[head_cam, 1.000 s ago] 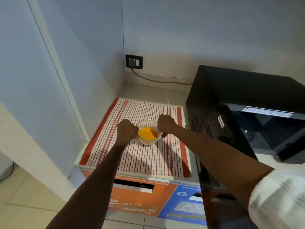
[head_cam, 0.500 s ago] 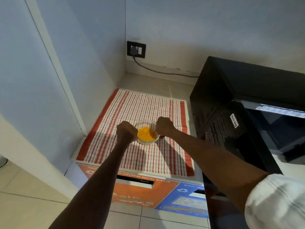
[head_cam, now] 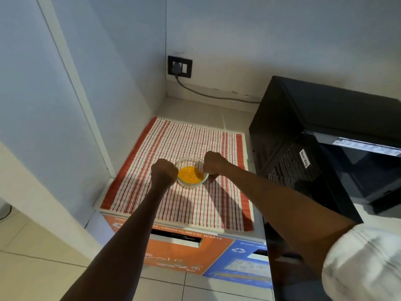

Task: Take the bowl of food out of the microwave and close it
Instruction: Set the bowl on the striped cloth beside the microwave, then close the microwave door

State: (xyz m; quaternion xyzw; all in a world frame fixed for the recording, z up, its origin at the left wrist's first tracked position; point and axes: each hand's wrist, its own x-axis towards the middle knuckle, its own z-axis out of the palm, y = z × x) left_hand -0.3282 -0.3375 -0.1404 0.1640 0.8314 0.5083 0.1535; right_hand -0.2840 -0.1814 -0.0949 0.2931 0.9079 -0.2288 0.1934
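Note:
A small clear glass bowl (head_cam: 191, 175) of yellow-orange food rests on a red-and-white striped cloth (head_cam: 173, 200). My left hand (head_cam: 164, 172) grips the bowl's left rim and my right hand (head_cam: 213, 163) grips its right rim. A black microwave (head_cam: 325, 118) stands to the right. Its door (head_cam: 303, 192) swings open toward me, and a "Non-Veg" label shows on the door's inner side.
The cloth lies on a counter over orange and blue recycling bins (head_cam: 184, 250). A wall socket (head_cam: 179, 66) with a plugged cable sits at the back corner. A pale wall panel (head_cam: 65, 105) closes the left side. The tiled floor (head_cam: 32, 268) lies below.
The bowl, held in both hands, has come down onto the cloth. The view has shifted, so the microwave sits further right and lower.

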